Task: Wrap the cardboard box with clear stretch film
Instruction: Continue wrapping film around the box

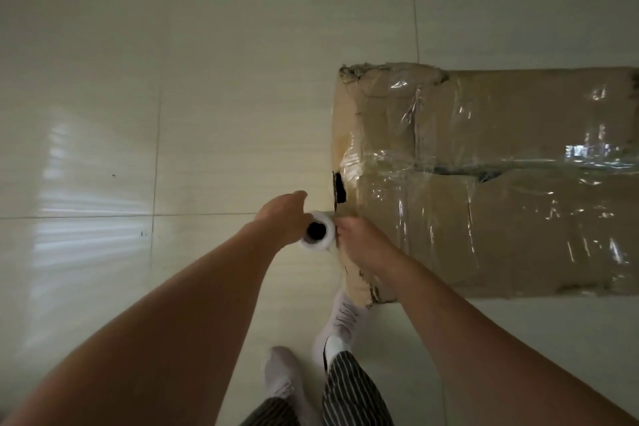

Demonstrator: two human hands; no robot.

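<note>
A large worn cardboard box (491, 180) stands on the tiled floor at the right, with layers of clear stretch film shining over its top. A white roll of stretch film (318, 232) with a dark core is held upright beside the box's left face. My left hand (281, 214) grips the roll from the left. My right hand (363, 240) is on the roll's right side, against the box's near left corner, fingers curled at the film edge. The roll's lower part is hidden behind my hands.
Pale glossy floor tiles (173, 114) spread to the left and beyond the box. My feet in white socks (340, 325) and striped trouser legs stand just below the box's near left corner.
</note>
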